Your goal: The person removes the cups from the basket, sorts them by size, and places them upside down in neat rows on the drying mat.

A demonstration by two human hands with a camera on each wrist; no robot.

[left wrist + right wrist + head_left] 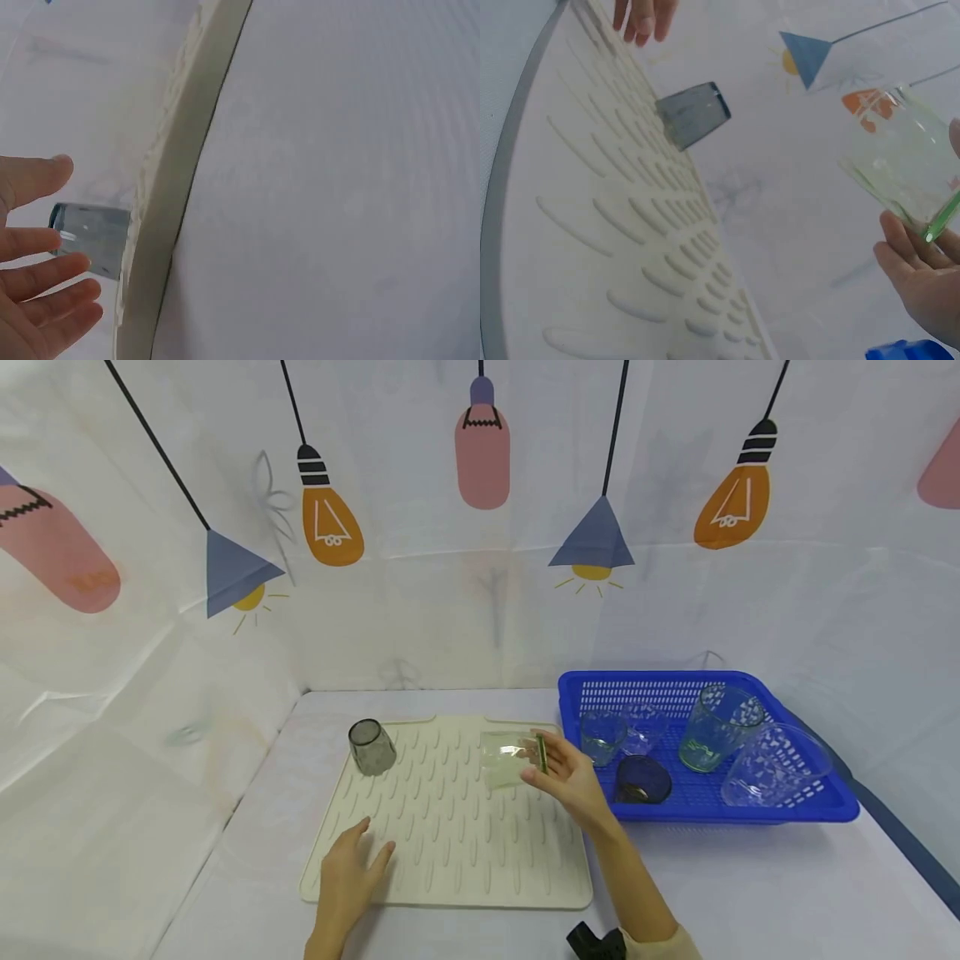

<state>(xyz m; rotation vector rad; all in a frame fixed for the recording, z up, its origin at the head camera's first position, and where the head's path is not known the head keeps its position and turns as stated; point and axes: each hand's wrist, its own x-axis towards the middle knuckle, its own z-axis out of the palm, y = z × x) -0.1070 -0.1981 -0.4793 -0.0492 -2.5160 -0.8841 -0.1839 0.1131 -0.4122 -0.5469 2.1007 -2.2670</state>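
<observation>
My right hand [570, 777] grips a clear, green-tinted drinking glass [501, 758] by its thick green end. The glass lies sideways in the air above the cream ridged drying mat [457, 852]; in the right wrist view the fingers and thumb hold that glass [904, 161] at its green end. My left hand [348, 868] hovers over the mat's front left part with fingers spread, holding nothing. A smoky grey glass [372, 747] stands on the mat's back left corner. It also shows as a grey glass [94, 238] beyond the left hand's fingers in the left wrist view.
Right of the mat sits a blue plastic basket [750, 814]. Inside it are several glasses, among them a tall greenish glass [712, 731], a large clear glass [772, 768] and a dark blue one [642, 779]. A white curtain printed with lamps hangs behind the table.
</observation>
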